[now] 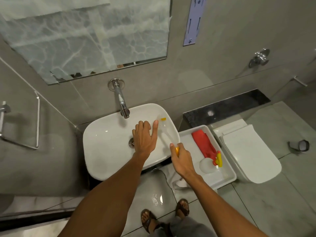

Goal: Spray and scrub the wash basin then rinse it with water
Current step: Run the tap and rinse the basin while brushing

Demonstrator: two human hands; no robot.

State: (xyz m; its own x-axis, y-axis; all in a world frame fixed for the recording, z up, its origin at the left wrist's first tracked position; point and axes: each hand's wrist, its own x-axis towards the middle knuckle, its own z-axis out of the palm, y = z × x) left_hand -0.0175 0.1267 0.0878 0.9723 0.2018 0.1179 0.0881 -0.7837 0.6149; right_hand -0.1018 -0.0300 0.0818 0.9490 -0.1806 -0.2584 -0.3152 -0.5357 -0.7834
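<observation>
A white rectangular wash basin [106, 135] sits below a chrome wall tap [121, 101], with a metal drain [132, 142] at its centre. My right hand [181, 159] grips the orange end of a long white brush [165, 134], whose bristled, yellow-tipped head reaches into the basin's far right corner. My left hand [145, 135] is spread, palm down, inside the basin just right of the drain, the thumb next to the brush head. No water runs from the tap.
A white tray [189, 139] right of the basin holds a red cloth [204, 144] and a clear spray bottle with a red and yellow trigger [217, 159]. A white toilet [251, 154] stands further right. A mirror hangs above; glass partition at left. Wet floor tiles below.
</observation>
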